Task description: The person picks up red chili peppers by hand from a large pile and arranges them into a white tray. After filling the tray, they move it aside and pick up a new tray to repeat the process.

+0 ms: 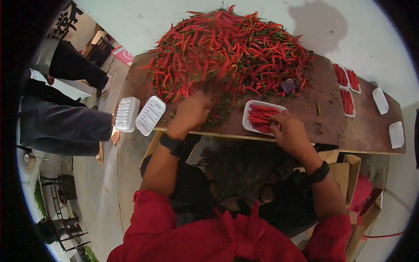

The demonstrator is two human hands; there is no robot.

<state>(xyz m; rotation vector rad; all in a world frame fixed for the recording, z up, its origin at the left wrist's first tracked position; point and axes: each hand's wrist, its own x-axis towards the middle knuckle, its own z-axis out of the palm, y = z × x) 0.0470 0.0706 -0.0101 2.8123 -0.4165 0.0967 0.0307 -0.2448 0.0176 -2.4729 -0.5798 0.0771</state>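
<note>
A large heap of red chili peppers [235, 48] with green stems covers the far part of the brown table. My left hand [192, 109] is at the heap's near edge, its fingers smeared by motion among blurred chilies and stems. In front of me, near the table edge, a white foam tray [248, 124] holds a row of red chili peppers [260, 117] lying side by side. My right hand [290, 132] is at the tray's right side, fingers curled and pinched on the ends of the chilies there.
White foam trays, one a stack [127, 114] and one tilted [151, 115], are at the left edge. Filled chili trays [348, 102] sit at right, with upturned white trays [396, 134] beyond. A purple scrap [288, 86] lies by the heap. Another person's legs [65, 126] are at left.
</note>
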